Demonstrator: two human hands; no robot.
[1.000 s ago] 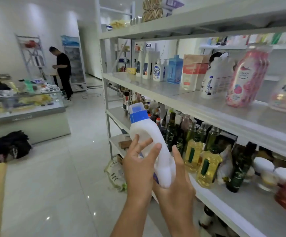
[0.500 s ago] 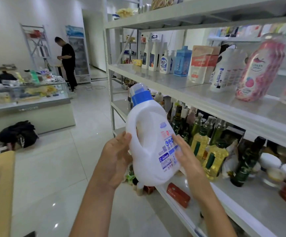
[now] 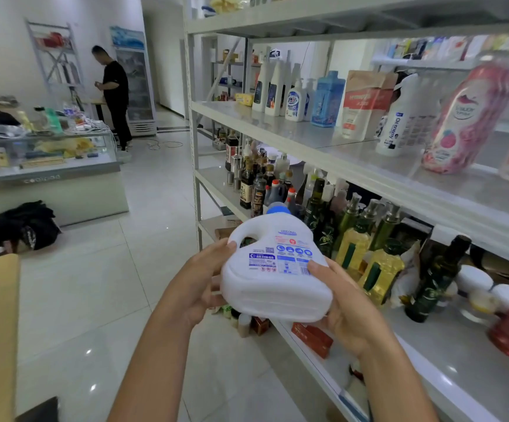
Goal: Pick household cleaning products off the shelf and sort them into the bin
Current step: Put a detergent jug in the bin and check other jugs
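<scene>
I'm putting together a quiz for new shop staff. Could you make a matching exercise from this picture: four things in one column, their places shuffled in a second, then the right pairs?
Things
1. white jug
2. pink pouch
3. yellow oil bottle
4. black bag

Places
A. on the floor, by the glass counter
B. held between the left hand and the right hand
C. on the lower shelf, among dark bottles
D. on the upper shelf

Pairs: 1-B, 2-D, 3-C, 4-A
</scene>
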